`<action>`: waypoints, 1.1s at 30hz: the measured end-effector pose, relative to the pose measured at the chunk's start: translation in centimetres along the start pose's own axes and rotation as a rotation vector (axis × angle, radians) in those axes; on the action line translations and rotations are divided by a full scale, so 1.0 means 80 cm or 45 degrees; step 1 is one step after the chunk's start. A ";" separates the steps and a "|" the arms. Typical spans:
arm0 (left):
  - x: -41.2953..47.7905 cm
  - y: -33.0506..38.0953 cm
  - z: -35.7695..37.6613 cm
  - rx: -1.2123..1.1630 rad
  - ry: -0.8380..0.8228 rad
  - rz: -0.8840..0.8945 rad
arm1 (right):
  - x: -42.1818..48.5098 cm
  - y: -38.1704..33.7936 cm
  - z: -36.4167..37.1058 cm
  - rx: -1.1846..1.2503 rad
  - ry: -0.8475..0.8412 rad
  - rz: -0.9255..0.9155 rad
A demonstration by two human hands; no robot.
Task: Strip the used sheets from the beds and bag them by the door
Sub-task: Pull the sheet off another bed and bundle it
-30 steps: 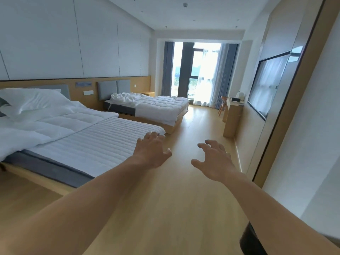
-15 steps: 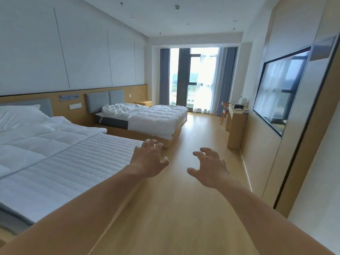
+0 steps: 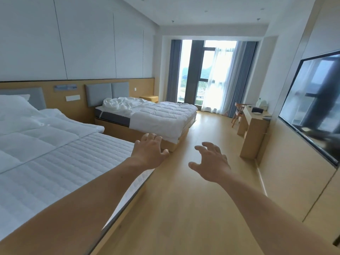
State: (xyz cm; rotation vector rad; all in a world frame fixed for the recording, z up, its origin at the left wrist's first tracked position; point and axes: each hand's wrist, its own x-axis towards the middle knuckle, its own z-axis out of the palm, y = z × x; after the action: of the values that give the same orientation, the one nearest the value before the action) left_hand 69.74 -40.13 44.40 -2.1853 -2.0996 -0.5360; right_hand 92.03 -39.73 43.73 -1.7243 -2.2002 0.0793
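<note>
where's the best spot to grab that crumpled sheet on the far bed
Probably the bunched folds of the crumpled sheet, which lies loose and heaped at the head end of the far bed, above the duvet. Come from the bed's near long side: that edge faces you, and the raised folds offer an easy handful.

Near bed (image 3: 55, 162) left; far bed (image 3: 156, 116) behind; desk (image 3: 252, 129) right, opposite.

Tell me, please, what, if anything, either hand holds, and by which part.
Nothing is held; the left hand and right hand hover empty, fingers spread.
</note>
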 end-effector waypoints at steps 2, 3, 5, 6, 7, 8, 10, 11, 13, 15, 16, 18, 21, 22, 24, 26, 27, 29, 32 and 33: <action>0.063 -0.016 0.006 0.010 0.018 0.015 | 0.061 0.005 0.007 0.003 0.027 0.001; 0.094 -0.021 0.009 0.021 0.041 0.027 | 0.090 0.008 0.010 0.013 0.053 0.004; 0.155 -0.027 0.018 0.035 0.064 0.048 | 0.147 0.019 0.020 0.028 0.071 0.018; 0.183 -0.028 0.025 0.042 0.053 0.060 | 0.172 0.027 0.027 0.026 0.058 0.026; 0.209 -0.027 0.034 0.051 0.033 0.070 | 0.195 0.036 0.034 0.019 0.039 0.034; 0.234 -0.025 0.046 0.059 0.017 0.078 | 0.219 0.047 0.041 0.016 0.027 0.041; 0.291 -0.020 0.070 0.066 0.003 0.091 | 0.272 0.072 0.055 0.028 0.030 0.057; 0.321 -0.017 0.082 0.069 0.002 0.096 | 0.301 0.085 0.061 0.034 0.037 0.061; 0.380 -0.011 0.107 0.079 0.005 0.099 | 0.361 0.113 0.072 0.036 0.045 0.050; 0.437 -0.008 0.132 0.094 0.007 0.084 | 0.422 0.139 0.082 0.050 0.052 0.032; 0.466 -0.006 0.142 0.103 0.005 0.068 | 0.453 0.152 0.084 0.061 0.050 0.024; 0.522 -0.003 0.157 0.113 -0.020 0.034 | 0.513 0.174 0.084 0.074 0.026 0.010; 0.601 -0.005 0.174 0.103 0.002 -0.011 | 0.600 0.199 0.087 0.073 0.025 -0.040; 0.626 -0.007 0.179 0.092 0.007 -0.027 | 0.627 0.204 0.089 0.076 0.021 -0.052; 0.674 -0.014 0.193 0.081 0.000 -0.050 | 0.680 0.211 0.100 0.074 -0.008 -0.084; 0.722 -0.028 0.211 0.086 -0.008 -0.072 | 0.733 0.213 0.118 0.069 -0.035 -0.118; 0.748 -0.036 0.221 0.083 -0.003 -0.086 | 0.761 0.214 0.127 0.067 -0.038 -0.131; 0.804 -0.054 0.239 0.075 0.010 -0.105 | 0.822 0.216 0.145 0.066 -0.035 -0.147; 0.892 -0.088 0.269 0.074 0.001 -0.111 | 0.918 0.215 0.172 0.034 -0.031 -0.160; 0.922 -0.100 0.278 0.068 0.001 -0.110 | 0.949 0.215 0.181 0.028 -0.026 -0.158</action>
State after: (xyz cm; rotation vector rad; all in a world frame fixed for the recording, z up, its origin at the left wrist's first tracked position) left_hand 67.10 37.27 43.48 -2.0742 -2.1896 -0.4815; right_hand 88.27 39.36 43.47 -1.5784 -2.3067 0.0903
